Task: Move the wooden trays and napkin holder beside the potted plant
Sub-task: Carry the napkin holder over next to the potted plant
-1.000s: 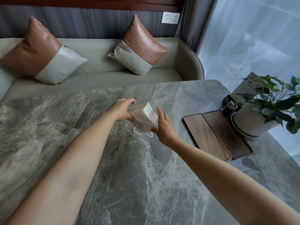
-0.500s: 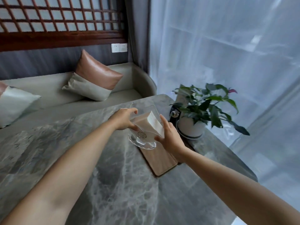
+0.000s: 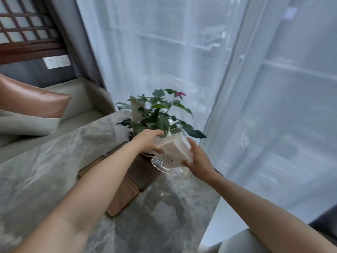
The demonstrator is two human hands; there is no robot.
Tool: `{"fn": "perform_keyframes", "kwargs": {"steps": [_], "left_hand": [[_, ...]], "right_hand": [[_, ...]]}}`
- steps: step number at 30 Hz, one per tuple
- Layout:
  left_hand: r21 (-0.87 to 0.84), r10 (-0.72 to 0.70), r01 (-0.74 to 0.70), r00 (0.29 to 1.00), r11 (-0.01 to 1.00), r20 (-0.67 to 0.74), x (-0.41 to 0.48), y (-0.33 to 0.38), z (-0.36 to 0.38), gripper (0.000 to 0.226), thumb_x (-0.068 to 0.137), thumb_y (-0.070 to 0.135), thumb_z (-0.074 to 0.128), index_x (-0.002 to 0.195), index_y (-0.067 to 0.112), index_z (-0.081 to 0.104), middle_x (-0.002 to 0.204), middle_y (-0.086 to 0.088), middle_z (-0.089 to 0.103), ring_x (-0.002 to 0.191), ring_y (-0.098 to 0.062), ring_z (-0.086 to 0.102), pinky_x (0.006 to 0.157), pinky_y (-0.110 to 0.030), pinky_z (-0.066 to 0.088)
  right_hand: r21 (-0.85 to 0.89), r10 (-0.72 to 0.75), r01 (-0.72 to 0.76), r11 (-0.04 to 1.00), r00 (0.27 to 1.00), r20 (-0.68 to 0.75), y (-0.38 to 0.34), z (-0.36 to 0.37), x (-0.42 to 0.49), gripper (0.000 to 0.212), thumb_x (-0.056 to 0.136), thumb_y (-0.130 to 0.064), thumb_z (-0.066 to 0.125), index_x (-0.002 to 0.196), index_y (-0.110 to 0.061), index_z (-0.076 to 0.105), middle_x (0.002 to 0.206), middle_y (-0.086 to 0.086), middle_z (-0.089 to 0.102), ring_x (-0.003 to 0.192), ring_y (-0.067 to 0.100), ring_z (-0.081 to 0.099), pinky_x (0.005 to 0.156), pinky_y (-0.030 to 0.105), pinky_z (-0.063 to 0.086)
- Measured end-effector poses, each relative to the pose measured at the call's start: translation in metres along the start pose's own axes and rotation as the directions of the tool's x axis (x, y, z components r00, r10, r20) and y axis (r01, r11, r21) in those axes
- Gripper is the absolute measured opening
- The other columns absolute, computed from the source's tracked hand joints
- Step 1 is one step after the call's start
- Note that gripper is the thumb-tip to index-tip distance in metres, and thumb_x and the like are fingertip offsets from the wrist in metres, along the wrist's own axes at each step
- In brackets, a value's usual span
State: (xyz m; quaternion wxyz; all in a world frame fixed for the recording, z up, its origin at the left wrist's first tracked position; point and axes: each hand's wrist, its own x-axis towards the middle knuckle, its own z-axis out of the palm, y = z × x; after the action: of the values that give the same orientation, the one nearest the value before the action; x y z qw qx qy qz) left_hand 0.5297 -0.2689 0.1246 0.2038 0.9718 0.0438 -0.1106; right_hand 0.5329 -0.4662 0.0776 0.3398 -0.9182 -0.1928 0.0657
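A clear glass napkin holder [image 3: 170, 157] with a round foot and a stack of white napkins is gripped from both sides. My left hand [image 3: 147, 142] clasps its left wall and my right hand [image 3: 197, 161] presses its right side. It hangs just above the marble table [image 3: 54, 161], directly in front of the potted plant [image 3: 156, 114], whose pot is hidden behind my hands. Two wooden trays [image 3: 127, 187] lie side by side on the table, partly covered by my left forearm.
The table's right edge runs close to sheer white curtains [image 3: 237, 88]. A grey sofa with a brown and grey cushion [image 3: 31, 108] stands behind the table at the left. A paper card [image 3: 136, 110] leans among the plant's leaves.
Both hands have carried the napkin holder to the right, past the trays, up to the potted plant. The view has swung right toward the curtains.
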Motion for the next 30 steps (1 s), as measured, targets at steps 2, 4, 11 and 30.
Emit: {"fn": "perform_keyframes", "kwargs": {"steps": [2, 4, 11, 30], "left_hand": [[-0.013, 0.02, -0.019, 0.999, 1.0, 0.039, 0.016, 0.018, 0.013, 0.078, 0.072, 0.03, 0.081, 0.139, 0.018, 0.043, 0.142, -0.01, 0.05, 0.131, -0.028, 0.045, 0.106, -0.036, 0.038], [-0.032, 0.035, -0.033, 0.997, 0.999, 0.074, 0.031, 0.035, 0.024, 0.08, 0.073, 0.027, 0.08, 0.142, 0.017, 0.04, 0.145, -0.01, 0.046, 0.134, -0.027, 0.042, 0.108, -0.036, 0.036], [-0.061, 0.053, -0.044, 0.988, 0.997, 0.144, 0.067, 0.069, 0.059, 0.079, 0.077, 0.025, 0.077, 0.144, 0.02, 0.036, 0.147, -0.012, 0.043, 0.135, -0.027, 0.041, 0.108, -0.034, 0.037], [-0.007, 0.078, -0.079, 0.976, 0.997, 0.205, 0.094, 0.1, 0.106, 0.074, 0.092, 0.02, 0.059, 0.152, 0.021, 0.015, 0.151, -0.015, 0.036, 0.136, -0.031, 0.038, 0.106, -0.037, 0.038]], "right_hand": [[0.015, 0.032, -0.032, 0.999, 0.999, -0.017, 0.023, -0.008, -0.001, 0.079, 0.079, -0.015, 0.065, 0.144, -0.023, 0.02, 0.125, 0.017, 0.051, 0.11, 0.031, 0.048, 0.094, 0.039, 0.041], [0.019, 0.061, -0.06, 0.998, 0.998, -0.034, 0.043, -0.015, -0.001, 0.079, 0.079, -0.014, 0.064, 0.144, -0.021, 0.02, 0.123, 0.018, 0.052, 0.11, 0.033, 0.048, 0.093, 0.039, 0.04], [0.016, 0.154, -0.154, 0.988, 0.987, -0.044, 0.093, -0.03, 0.002, 0.078, 0.079, -0.014, 0.065, 0.143, -0.025, 0.021, 0.121, 0.016, 0.051, 0.111, 0.032, 0.048, 0.092, 0.039, 0.042], [-0.01, 0.277, -0.278, 0.961, 0.96, -0.05, 0.135, -0.031, 0.004, 0.078, 0.078, -0.006, 0.065, 0.142, -0.021, 0.022, 0.12, 0.02, 0.05, 0.109, 0.036, 0.049, 0.09, 0.042, 0.043]]}}
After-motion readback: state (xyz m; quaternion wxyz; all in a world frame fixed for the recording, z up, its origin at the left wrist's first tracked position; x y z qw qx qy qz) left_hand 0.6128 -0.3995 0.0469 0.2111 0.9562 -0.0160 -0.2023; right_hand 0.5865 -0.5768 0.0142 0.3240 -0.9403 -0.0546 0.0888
